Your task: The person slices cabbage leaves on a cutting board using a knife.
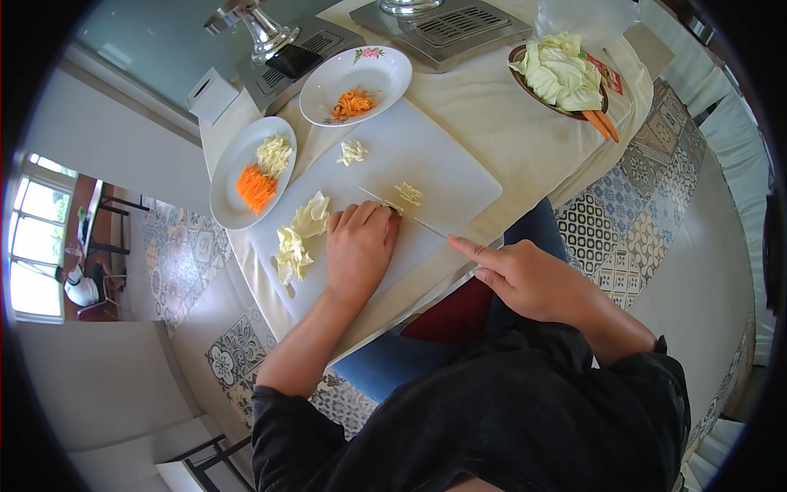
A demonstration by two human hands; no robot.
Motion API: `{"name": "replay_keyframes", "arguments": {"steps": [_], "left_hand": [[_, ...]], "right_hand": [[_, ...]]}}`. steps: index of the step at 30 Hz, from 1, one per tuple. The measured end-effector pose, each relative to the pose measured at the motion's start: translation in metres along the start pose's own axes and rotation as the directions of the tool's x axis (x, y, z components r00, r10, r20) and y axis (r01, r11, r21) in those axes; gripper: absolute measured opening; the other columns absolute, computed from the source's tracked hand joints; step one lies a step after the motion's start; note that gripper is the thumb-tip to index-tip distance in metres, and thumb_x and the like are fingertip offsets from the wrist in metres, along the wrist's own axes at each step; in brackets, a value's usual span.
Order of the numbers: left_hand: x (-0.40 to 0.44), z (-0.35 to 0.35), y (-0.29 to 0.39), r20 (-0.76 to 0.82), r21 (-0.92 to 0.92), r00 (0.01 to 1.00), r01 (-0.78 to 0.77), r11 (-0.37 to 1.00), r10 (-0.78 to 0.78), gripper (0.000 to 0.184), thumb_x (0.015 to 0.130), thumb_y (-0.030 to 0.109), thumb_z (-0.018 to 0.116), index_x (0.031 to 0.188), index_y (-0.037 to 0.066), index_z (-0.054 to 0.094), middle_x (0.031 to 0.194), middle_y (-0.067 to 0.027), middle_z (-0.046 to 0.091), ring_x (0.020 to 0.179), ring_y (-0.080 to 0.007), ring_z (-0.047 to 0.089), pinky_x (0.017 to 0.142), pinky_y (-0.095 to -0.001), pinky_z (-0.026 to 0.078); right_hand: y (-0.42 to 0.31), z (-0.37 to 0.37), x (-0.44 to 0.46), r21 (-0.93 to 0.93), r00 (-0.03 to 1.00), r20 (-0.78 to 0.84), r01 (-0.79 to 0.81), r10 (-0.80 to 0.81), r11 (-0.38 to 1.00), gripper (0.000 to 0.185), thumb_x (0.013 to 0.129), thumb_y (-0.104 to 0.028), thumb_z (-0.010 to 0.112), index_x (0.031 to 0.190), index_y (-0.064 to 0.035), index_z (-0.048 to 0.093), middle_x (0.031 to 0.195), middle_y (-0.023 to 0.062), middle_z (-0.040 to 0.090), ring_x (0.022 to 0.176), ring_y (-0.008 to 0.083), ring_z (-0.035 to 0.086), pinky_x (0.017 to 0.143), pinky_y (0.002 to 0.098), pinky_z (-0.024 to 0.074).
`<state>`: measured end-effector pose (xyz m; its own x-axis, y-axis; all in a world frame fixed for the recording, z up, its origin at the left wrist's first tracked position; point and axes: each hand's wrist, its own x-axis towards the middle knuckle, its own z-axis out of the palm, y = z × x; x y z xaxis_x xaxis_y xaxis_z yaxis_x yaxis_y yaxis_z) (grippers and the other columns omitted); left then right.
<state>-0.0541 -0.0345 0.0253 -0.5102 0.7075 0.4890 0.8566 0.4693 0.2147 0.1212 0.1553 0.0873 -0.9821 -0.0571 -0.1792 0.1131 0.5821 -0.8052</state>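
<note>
My right hand (525, 279) grips a knife (429, 227), its forefinger stretched along the top; the handle is hidden in the palm. The thin blade lies across a white cutting board (459, 168). Curled fingers of my left hand (361, 246) press down beside the blade on a piece of cabbage, mostly covered by them. Just beyond the blade is a little heap of cabbage shreds (408, 193). Another small pile of shredded cabbage (352, 152) sits farther up the board. Loose cabbage leaves (299, 234) lie left of my left hand.
An oval plate (225, 215) holds shredded carrot (256, 189) and cabbage. Behind the board, a flowered bowl (393, 66) contains carrot strips (354, 103). Cabbage (561, 74) and carrots (601, 125) fill a brown bowl (518, 56) at right. Metal stoves (443, 33) stand at the back.
</note>
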Motion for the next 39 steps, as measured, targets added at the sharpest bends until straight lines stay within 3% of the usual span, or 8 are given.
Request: {"name": "replay_keyframes", "arguments": {"steps": [9,15,18,24,27,39], "left_hand": [[0.000,0.000,-0.002,-0.002,-0.025,1.000,-0.009,1.000,0.009,0.007,0.081,0.009,0.073,0.083,0.006,0.068,0.084,-0.0062,0.066,0.079,-0.0271,0.063,0.076,-0.0407,0.046],[0.000,0.001,-0.001,-0.010,0.005,1.000,-0.013,1.000,0.013,0.007,0.082,0.010,0.072,0.080,0.007,0.066,0.082,-0.0062,0.065,0.078,-0.0269,0.063,0.075,-0.0403,0.046],[0.000,0.001,0.000,-0.002,0.016,1.000,-0.004,1.000,0.005,0.008,0.082,0.010,0.072,0.080,0.007,0.066,0.081,-0.0059,0.065,0.078,-0.0265,0.063,0.075,-0.0400,0.046],[0.000,-0.001,0.000,0.007,0.020,1.000,0.005,1.000,-0.005,0.008,0.081,0.011,0.073,0.080,0.007,0.066,0.082,-0.0051,0.064,0.078,-0.0259,0.063,0.075,-0.0396,0.045],[0.000,0.001,-0.001,-0.013,0.001,1.000,-0.004,1.000,0.004,0.007,0.080,0.010,0.074,0.081,0.007,0.067,0.082,-0.0047,0.065,0.078,-0.0257,0.063,0.075,-0.0397,0.045],[-0.003,-0.003,-0.001,0.011,-0.025,1.000,0.012,1.000,-0.012,0.006,0.078,0.009,0.074,0.081,0.009,0.069,0.083,-0.0033,0.064,0.078,-0.0255,0.063,0.074,-0.0394,0.046]], "right_hand": [[0.013,0.012,0.014,0.006,0.994,-0.065,0.084,-0.083,0.996,0.054,0.096,-0.008,0.053,0.149,-0.0063,0.045,0.080,0.0272,0.066,0.076,0.0431,0.066,0.075,0.0476,0.0513],[0.012,0.014,0.035,-0.030,0.998,-0.041,0.053,-0.054,0.998,0.053,0.095,-0.008,0.053,0.147,-0.0061,0.048,0.078,0.0266,0.066,0.074,0.0433,0.065,0.073,0.0489,0.0513],[0.023,0.024,0.046,-0.021,0.982,-0.108,0.153,-0.154,0.988,0.056,0.096,-0.005,0.053,0.151,-0.0114,0.044,0.078,0.0234,0.063,0.069,0.0379,0.063,0.072,0.0406,0.0500],[0.020,0.022,0.032,-0.052,0.997,-0.053,0.059,-0.062,0.997,0.058,0.095,-0.005,0.054,0.152,-0.0126,0.044,0.080,0.0230,0.064,0.069,0.0379,0.063,0.071,0.0407,0.0500],[0.017,0.017,0.017,-0.053,0.991,-0.085,0.099,-0.103,0.994,0.054,0.094,-0.009,0.053,0.148,-0.0089,0.048,0.081,0.0249,0.067,0.073,0.0422,0.066,0.071,0.0495,0.0515],[0.015,0.011,-0.010,-0.299,0.991,-0.098,0.060,-0.093,0.952,0.058,0.093,-0.010,0.054,0.150,-0.0166,0.047,0.072,0.0216,0.064,0.066,0.0397,0.064,0.063,0.0500,0.0512]]}}
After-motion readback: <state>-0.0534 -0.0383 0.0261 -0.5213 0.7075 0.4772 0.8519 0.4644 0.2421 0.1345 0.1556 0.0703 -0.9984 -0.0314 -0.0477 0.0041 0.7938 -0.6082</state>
